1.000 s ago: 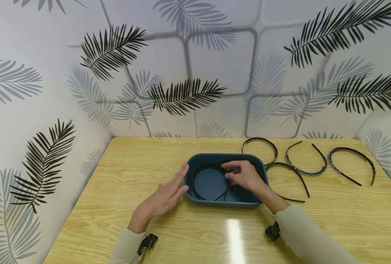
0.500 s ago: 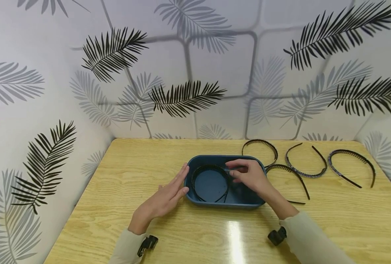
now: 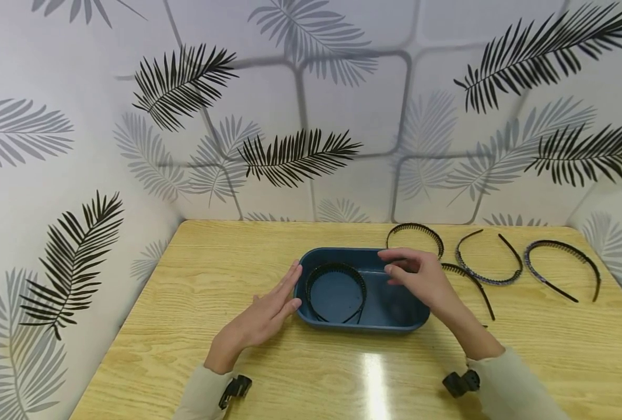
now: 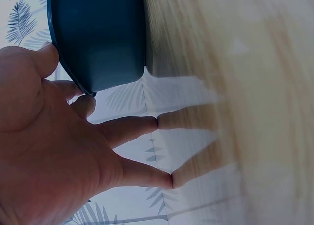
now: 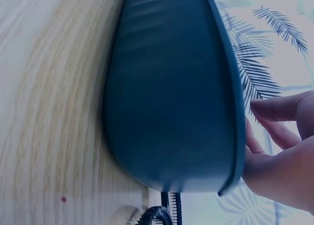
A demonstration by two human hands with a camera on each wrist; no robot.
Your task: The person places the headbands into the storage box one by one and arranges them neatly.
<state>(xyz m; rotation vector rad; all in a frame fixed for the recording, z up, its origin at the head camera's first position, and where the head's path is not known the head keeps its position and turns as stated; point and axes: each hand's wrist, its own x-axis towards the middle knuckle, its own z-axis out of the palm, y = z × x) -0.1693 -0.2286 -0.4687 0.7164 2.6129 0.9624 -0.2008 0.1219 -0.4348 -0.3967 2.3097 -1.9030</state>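
Observation:
Black toothed headbands (image 3: 336, 266) lie overlapping in a ring in the left half of a dark blue oblong tub (image 3: 363, 328). My left hand (image 3: 261, 321) rests its straight fingers and thumb against the tub's left end; in the left wrist view, two fingertips of that hand (image 4: 54, 151) reach down to the tabletop beside the tub (image 4: 98, 38). Over the tub's right end hovers my right hand (image 3: 427, 283), fingers loosely bent and nothing between them. The right wrist view has this hand (image 5: 287, 146) at the rim.
More headbands lie right of the tub: a black one (image 3: 418, 226) at the back, a patterned one (image 3: 486, 280), another patterned one (image 3: 563, 244) far right, and a black one (image 3: 476, 281) partly hidden by my right hand. The wooden table (image 3: 195, 280) meets a leaf-patterned wall behind.
My right hand has let go of the headband in the tub and moved right, away from the ring, to the tub's right end. The left hand has stayed in place.

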